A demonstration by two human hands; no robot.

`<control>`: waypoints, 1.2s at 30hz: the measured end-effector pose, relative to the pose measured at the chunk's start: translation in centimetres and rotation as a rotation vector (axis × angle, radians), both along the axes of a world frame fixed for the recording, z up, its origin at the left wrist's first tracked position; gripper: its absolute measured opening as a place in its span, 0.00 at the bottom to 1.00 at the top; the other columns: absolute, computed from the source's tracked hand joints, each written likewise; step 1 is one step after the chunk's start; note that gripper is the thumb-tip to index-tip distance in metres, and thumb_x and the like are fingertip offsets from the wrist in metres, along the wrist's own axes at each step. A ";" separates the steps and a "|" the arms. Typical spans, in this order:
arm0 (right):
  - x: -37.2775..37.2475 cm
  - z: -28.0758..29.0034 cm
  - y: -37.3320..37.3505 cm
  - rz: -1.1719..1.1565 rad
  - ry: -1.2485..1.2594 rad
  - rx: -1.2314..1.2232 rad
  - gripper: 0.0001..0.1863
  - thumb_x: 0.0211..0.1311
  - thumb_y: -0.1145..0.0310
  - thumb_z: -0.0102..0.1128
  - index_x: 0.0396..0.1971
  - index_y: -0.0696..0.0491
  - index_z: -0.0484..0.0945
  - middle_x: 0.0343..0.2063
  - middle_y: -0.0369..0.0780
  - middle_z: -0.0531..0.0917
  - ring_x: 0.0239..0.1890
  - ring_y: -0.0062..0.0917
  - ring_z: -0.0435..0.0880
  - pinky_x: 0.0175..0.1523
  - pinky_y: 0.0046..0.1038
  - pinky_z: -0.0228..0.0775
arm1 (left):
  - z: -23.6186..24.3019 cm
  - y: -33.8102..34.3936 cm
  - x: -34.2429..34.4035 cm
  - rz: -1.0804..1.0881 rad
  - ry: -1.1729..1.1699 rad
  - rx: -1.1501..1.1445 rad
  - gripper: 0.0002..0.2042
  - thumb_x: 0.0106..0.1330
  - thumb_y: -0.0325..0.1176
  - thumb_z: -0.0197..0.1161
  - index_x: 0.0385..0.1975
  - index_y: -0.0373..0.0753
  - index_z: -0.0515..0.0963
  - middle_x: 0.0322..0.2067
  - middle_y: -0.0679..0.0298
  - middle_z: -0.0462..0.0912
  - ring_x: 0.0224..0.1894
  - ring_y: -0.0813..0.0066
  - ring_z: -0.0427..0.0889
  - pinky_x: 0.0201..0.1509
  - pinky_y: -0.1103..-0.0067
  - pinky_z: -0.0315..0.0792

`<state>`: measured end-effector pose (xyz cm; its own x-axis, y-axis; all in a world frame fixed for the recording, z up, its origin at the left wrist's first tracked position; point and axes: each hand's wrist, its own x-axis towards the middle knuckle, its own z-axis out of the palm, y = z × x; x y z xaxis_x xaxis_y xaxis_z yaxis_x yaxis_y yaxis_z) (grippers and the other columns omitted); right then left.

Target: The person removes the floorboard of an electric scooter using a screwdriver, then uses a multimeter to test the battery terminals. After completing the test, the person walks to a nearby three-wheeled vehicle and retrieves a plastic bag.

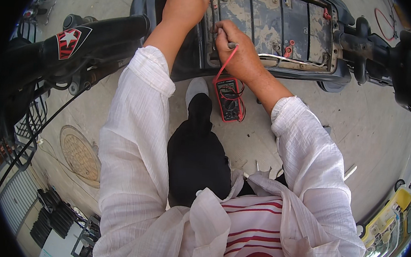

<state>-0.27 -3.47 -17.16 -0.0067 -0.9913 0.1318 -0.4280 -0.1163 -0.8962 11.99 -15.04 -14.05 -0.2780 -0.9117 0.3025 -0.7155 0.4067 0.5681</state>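
Right hand: curled closed, the handle of the red lead (pixel 226 65) pinched in the right hand (pixel 240 54); the probe tip cannot be made out.
Left hand: placed at 10 o'clock from the right; the fingertips of the left hand (pixel 186 5) are cut off at the upper edge, so its grip cannot be told.
Battery blocks: seated in the compartment; the battery blocks (pixel 266 24) are found at 2 o'clock from the right hand, the nearer one, their row stretched from 9 to 3.
Multimeter: laid on the floor (pixel 247 146); the multimeter (pixel 228 99) is seen at 6 o'clock, its long axis near 12 to 6.
Edges: bounded by the compartment rim (pixel 296 77) at 4 o'clock; sideways room is left over the block tops toward 3.
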 end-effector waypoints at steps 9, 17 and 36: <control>0.2 0.1 0.6 -0.024 -0.047 0.036 0.12 0.67 0.66 0.52 0.43 0.58 0.70 0.32 0.52 0.81 0.37 0.50 0.81 0.42 0.42 0.72 | -0.4 0.8 0.7 -0.041 0.007 0.067 0.10 0.66 0.38 0.61 0.40 0.39 0.79 0.29 0.52 0.83 0.35 0.51 0.82 0.38 0.70 0.75; -2.4 8.3 5.7 -0.114 -0.220 -0.037 0.32 0.64 0.57 0.62 0.59 0.61 0.60 0.26 0.44 0.78 0.29 0.36 0.79 0.38 0.35 0.72 | 11.1 10.9 0.4 -0.304 -0.088 -0.011 0.08 0.66 0.33 0.58 0.39 0.37 0.76 0.30 0.52 0.81 0.37 0.52 0.80 0.39 0.64 0.72; -7.2 3.9 35.9 0.076 0.322 0.291 0.09 0.59 0.69 0.57 0.40 0.53 0.78 0.34 0.48 0.80 0.38 0.43 0.82 0.42 0.42 0.73 | 13.9 33.6 -2.8 -0.849 -0.755 0.540 0.18 0.66 0.46 0.59 0.48 0.42 0.77 0.43 0.57 0.82 0.47 0.56 0.80 0.49 0.63 0.74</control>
<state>-7.46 32.44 -13.30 0.0637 -0.9834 -0.1696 -0.6907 0.0792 -0.7188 9.21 18.60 -0.19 -0.7774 -0.3184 -0.5426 -0.5612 0.7406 0.3695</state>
